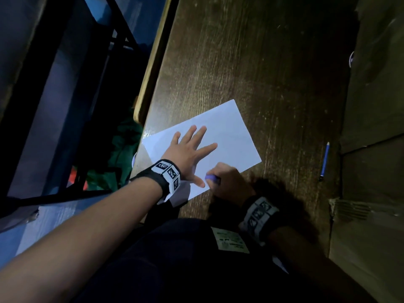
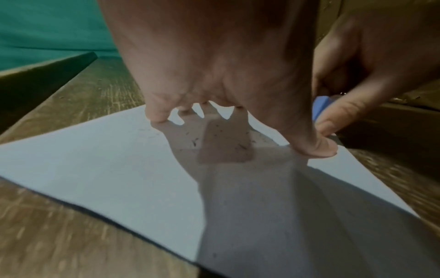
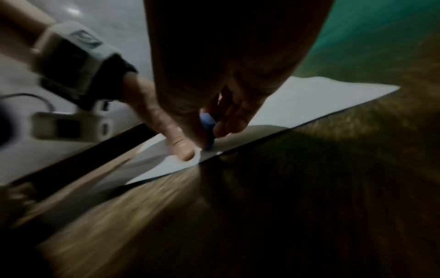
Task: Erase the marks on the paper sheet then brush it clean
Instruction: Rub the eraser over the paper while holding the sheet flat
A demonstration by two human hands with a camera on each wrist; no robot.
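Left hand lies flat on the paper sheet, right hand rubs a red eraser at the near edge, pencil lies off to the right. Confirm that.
Wrong in one respect: the eraser is blue, not red, as the head view shows. The rest holds: the left hand lies flat on the paper sheet, the right hand rubs the eraser at the near edge, and the pencil lies off to the right.

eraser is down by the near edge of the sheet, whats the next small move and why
Probably keep rubbing with the eraser in the right hand while the left hand pins the paper sheet; brushing comes later, since dark crumbs lie under the palm.
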